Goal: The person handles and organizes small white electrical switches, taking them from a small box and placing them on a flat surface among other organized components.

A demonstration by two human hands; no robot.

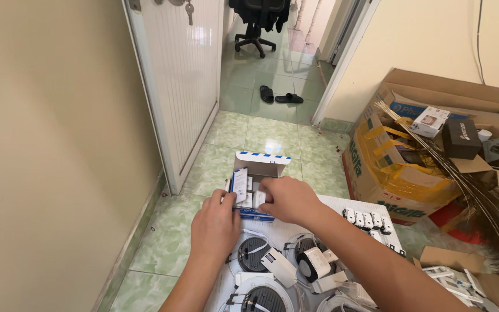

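On glossy green floor tiles (272, 136) stood a small white-and-blue cardboard box (259, 164), flap up, packed with small white pieces. Left hand (215, 228) pinched its near-left edge; right hand (287, 199) curled over the contents, fingertips (263, 193) pressed inside. Round, dark-centred lamps (253, 254) lay just below the wrists.

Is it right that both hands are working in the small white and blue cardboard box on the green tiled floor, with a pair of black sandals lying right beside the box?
Not quite. The head view shows the pair of black sandals lying far off, beyond the doorway. The rest stands: left hand and right hand are at the small white and blue cardboard box on the green tiled floor.
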